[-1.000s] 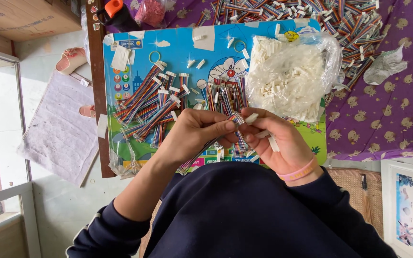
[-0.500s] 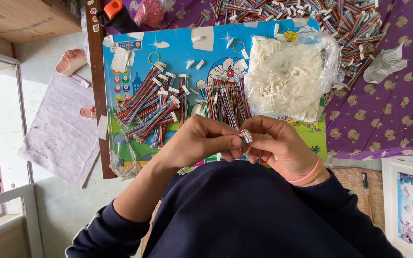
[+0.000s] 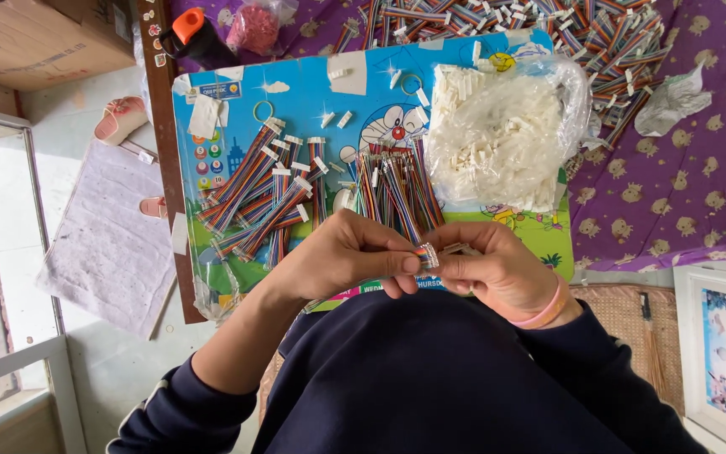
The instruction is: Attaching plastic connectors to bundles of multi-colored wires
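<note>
My left hand and my right hand meet over the near edge of a blue cartoon board. Between their fingertips they pinch a small white connector on a short multicoloured ribbon cable. A bundle of bare-ended coloured cables lies on the board just beyond my hands. A heap of cables with white connectors fitted lies to the left. A clear plastic bag of white connectors rests at the board's right.
A large pile of coloured cables lies on the purple patterned cloth at the back. A black bottle with an orange cap, a cardboard box, a grey mat and a slipper lie left.
My hands have drawn closer to my body and tighter together. The connector that stuck up between my fingers is now pressed between both thumbs and forefingers.
</note>
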